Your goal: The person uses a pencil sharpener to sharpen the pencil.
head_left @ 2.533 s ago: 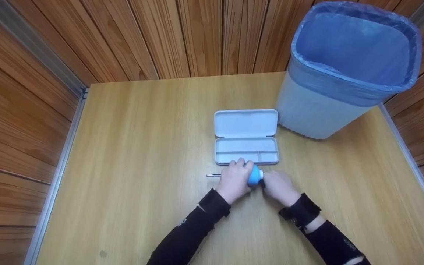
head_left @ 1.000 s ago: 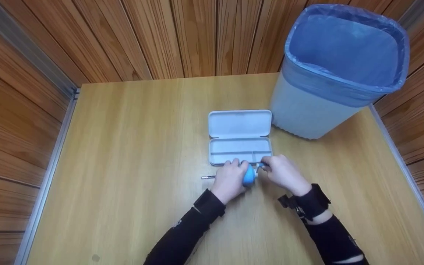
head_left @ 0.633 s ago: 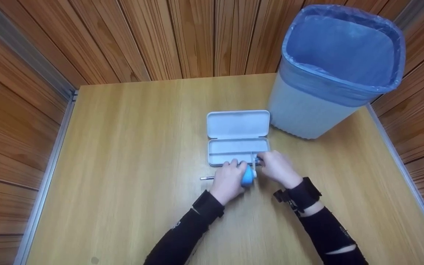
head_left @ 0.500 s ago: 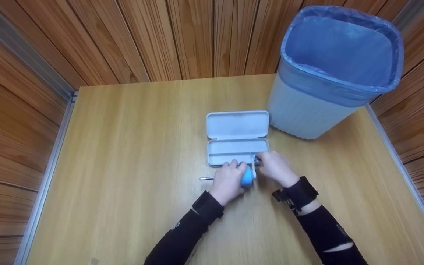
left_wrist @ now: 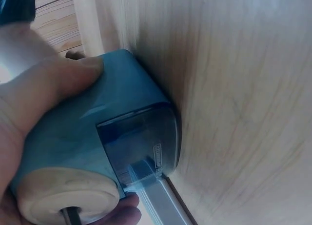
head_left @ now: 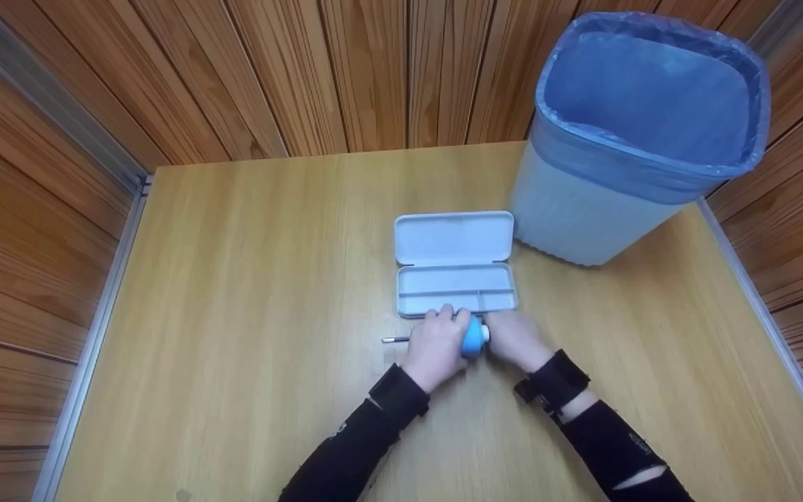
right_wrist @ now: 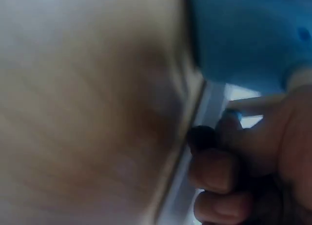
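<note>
A blue crank pencil sharpener (head_left: 472, 337) lies on the table, in front of the open pencil case (head_left: 436, 280). My left hand (head_left: 433, 348) grips its body from above, with the thumb on the blue shell (left_wrist: 117, 83) in the left wrist view. A pencil (head_left: 394, 339) sticks out of its left end; its dark shaft (left_wrist: 72, 216) sits in the pale round opening. My right hand (head_left: 515, 340) is at the right end, fingers curled round the crank handle (right_wrist: 202, 137), which is partly hidden. The pale crank arm (right_wrist: 256, 105) shows blurred in the right wrist view.
Behind and to the right stands a white bin (head_left: 583, 209) with a blue liner (head_left: 652, 90). The pencil case's lid (head_left: 454, 238) leans back towards it. Wood-panelled walls (head_left: 346, 77) border the table (head_left: 248, 293) at the back and sides.
My right hand has circled with the crank, up by the case's right corner and then back down towards me. The left hand keeps its grip on the sharpener. The head view has shifted slightly.
</note>
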Demonstrator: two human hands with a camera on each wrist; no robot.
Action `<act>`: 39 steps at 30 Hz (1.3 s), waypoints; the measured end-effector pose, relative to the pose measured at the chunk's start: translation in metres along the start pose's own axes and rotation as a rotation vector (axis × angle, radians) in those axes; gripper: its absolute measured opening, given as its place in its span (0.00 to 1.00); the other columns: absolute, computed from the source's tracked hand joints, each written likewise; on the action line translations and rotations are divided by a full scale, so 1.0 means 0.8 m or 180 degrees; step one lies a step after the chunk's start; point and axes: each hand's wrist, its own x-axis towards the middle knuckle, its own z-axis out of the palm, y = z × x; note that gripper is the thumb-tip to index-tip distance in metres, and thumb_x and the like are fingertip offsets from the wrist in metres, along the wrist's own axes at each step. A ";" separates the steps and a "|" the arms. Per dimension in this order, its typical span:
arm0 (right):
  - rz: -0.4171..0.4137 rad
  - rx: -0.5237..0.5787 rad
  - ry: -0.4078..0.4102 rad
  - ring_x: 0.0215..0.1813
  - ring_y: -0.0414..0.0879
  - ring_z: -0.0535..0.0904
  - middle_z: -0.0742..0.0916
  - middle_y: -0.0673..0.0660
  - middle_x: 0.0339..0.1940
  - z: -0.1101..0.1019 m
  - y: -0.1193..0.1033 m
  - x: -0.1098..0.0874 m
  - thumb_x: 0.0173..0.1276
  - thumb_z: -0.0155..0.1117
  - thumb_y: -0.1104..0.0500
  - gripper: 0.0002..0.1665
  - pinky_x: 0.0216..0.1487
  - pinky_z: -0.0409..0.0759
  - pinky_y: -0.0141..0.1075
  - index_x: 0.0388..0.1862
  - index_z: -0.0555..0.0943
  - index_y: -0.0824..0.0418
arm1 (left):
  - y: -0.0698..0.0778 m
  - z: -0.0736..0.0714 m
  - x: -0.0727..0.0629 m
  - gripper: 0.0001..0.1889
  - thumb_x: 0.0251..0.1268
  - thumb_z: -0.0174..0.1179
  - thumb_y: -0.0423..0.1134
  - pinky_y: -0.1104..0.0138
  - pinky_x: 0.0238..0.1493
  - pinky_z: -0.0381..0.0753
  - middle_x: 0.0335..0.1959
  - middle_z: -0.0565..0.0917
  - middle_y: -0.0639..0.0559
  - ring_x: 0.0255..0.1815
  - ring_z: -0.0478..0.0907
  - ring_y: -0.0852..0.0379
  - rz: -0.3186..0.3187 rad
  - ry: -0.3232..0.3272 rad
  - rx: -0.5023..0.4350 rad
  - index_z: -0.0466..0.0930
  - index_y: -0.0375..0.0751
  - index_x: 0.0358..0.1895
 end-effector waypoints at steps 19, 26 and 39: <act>-0.0094 -0.0056 -0.0158 0.20 0.49 0.71 0.79 0.55 0.16 -0.014 -0.017 -0.068 0.47 0.65 0.73 0.09 0.22 0.71 0.42 0.21 0.76 0.62 | 0.001 -0.003 0.002 0.33 0.35 0.81 0.51 0.63 0.28 0.83 0.40 0.84 0.49 0.33 0.81 0.52 -0.0099 -0.0143 -0.0019 0.77 0.46 0.48; -0.0216 -0.0042 0.0047 0.20 0.49 0.74 0.80 0.55 0.16 -0.043 -0.022 -0.079 0.57 0.67 0.70 0.10 0.20 0.69 0.40 0.21 0.76 0.61 | 0.002 -0.005 0.003 0.34 0.33 0.82 0.52 0.63 0.27 0.83 0.39 0.84 0.49 0.32 0.81 0.51 -0.0103 -0.0042 0.0023 0.77 0.46 0.47; -0.0146 0.0277 0.0136 0.25 0.47 0.79 0.86 0.57 0.24 -0.073 -0.018 -0.060 0.62 0.65 0.68 0.03 0.25 0.76 0.38 0.30 0.82 0.62 | 0.002 -0.003 0.001 0.32 0.35 0.82 0.51 0.63 0.26 0.82 0.38 0.84 0.49 0.31 0.81 0.52 -0.0037 -0.0030 -0.0014 0.77 0.46 0.47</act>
